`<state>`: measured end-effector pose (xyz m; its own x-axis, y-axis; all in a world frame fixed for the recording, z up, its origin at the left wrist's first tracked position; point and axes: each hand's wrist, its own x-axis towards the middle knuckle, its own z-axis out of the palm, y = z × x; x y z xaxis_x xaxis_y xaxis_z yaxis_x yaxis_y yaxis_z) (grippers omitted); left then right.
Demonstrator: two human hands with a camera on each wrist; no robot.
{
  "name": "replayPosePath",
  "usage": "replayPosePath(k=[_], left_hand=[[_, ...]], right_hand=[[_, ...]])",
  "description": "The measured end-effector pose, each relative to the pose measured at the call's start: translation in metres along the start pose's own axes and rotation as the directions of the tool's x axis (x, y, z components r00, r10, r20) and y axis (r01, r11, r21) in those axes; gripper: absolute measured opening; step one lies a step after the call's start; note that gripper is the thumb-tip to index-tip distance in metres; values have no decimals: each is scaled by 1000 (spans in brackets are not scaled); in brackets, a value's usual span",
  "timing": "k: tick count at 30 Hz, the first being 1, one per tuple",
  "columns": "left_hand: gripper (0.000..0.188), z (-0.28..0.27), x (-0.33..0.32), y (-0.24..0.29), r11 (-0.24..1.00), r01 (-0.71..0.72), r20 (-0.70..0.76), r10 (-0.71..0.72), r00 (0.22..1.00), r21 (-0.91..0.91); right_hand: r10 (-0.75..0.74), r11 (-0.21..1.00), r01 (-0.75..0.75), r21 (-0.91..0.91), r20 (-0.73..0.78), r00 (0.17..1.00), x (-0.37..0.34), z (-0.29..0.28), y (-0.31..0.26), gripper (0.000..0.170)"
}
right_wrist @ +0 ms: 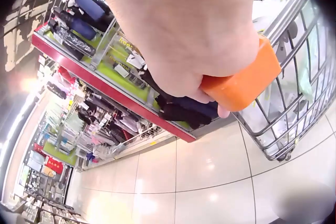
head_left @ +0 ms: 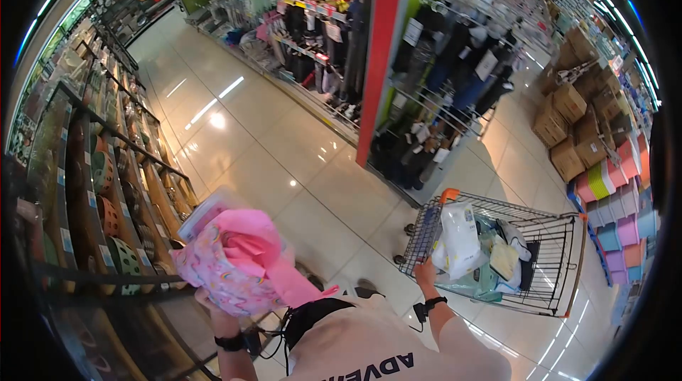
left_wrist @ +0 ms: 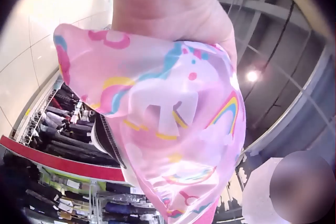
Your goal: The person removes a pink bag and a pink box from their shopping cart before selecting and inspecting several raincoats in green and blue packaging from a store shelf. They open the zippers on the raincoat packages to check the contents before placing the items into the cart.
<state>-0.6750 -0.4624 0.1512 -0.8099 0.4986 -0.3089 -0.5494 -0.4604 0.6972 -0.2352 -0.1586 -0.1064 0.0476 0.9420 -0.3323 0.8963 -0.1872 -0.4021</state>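
The left hand point(head_left: 206, 301) point(left_wrist: 176, 11) holds a pink package with unicorns and rainbows point(head_left: 231, 267) point(left_wrist: 173, 103); its fingers are hidden behind the package in the left wrist view. A plain pink piece point(head_left: 249, 239) lies over the top of it in the head view. The right hand point(head_left: 426, 274) point(right_wrist: 205, 40) grips an orange corner piece point(right_wrist: 244, 82) of a wire shopping cart point(head_left: 554, 221) point(right_wrist: 283, 113), its fingertips curled beneath. Inside the cart are a white package point(head_left: 460, 239) and several bagged items.
A shelf of perforated shoes point(head_left: 106, 218) runs along the left. Ahead stands a red-edged rack end point(head_left: 376, 61) point(right_wrist: 110, 85) hung with dark goods. Cardboard boxes point(head_left: 568, 104) and coloured bins point(head_left: 625, 218) are stacked at the right. Tiled floor point(head_left: 263, 154) lies between the shelves.
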Motion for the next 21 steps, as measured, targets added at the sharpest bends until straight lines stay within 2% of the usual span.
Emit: replayPosePath(k=[2,3,7,8,9,10,11,13,15,16,17,18,19,20,21], left_hand=[[79,1,32,19,999,25,36,-24,999,-25],[79,1,50,31,998,41,47,-39,998,-45],[78,11,117,82,988,74,69,-65,996,-133],[71,12,127,93,965,-77,138,43,989,250],[66,12,134,97,780,-240,243,116,963,579],[64,13,151,109,461,-385,365,137,921,799],[60,-23,185,106,561,-378,343,172,923,736],[60,-27,226,119,587,-377,352,163,922,716],[60,-49,279,124,612,-362,352,143,925,703],[55,-80,317,114,766,-304,193,235,953,567],[59,-99,346,117,879,-262,12,280,960,399],[59,-86,360,132,874,-251,13,271,963,415],[60,-52,379,150,955,-96,65,81,995,280],[61,-28,402,162,985,84,144,-105,984,149],[61,-24,427,168,983,90,149,-114,982,159]], right_hand=[[-35,984,25,174,57,998,2,9,-22,37],[-17,998,18,61,-18,1000,5,28,-32,36],[-27,986,33,161,-40,999,9,77,-79,34],[-5,989,11,147,-45,999,9,89,-90,34],[16,991,-9,135,-54,998,12,98,-97,34],[15,990,-8,138,-53,998,13,105,-115,34],[59,983,-51,175,-38,998,13,114,-133,34],[112,971,-106,215,-15,994,10,131,-168,34],[45,974,-37,225,-30,999,8,147,-198,33],[54,973,-49,226,-18,998,12,157,-206,33],[48,983,-38,179,-55,997,11,166,-220,33],[40,991,-27,134,-95,995,10,177,-232,33],[53,989,-40,142,-92,994,11,190,-247,33],[63,988,-45,147,-118,991,13,201,-262,33],[73,988,-51,148,-143,987,13,208,-278,33]])
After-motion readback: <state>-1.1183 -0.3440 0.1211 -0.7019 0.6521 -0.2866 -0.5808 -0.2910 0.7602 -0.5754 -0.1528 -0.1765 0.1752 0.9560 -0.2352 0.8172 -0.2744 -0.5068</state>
